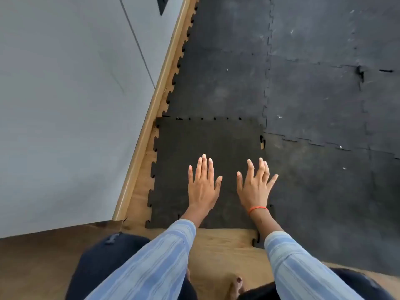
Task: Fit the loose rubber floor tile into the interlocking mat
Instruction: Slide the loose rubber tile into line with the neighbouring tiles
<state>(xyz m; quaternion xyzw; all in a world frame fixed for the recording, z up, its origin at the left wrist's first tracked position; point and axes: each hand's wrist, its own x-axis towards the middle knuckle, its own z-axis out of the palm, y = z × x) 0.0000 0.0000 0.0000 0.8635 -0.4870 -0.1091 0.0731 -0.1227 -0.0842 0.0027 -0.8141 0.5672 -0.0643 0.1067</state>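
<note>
Neither grip has hold of anything: both hands are spread flat, fingers splayed and pointing away from the person, over the loose tile. From the head camera, the left hand [202, 187] lies over the middle of the loose rubber tile [184, 148], and the right hand [255, 187], with an orange band [257, 209] round its wrist, lies over the tile's right part, close to the seam; whether the palms press down or hover just above, I cannot tell. Striped blue sleeves [151, 256] cover both forearms. The tile lies at the near left corner of the interlocking mat [313, 94], its far edge against the next tile with small dark gaps showing along the toothed seam, and a small notch of bare floor showing at its far right corner. Its toothed left edge stands free, with a strip of wooden floor [216, 241] between it and the pale wooden skirting [151, 109] running along the grey wall [65, 83]. Its near edge meets bare wooden floor, where the person's dark-clad knees and a bare toe show at the bottom of the view.
</note>
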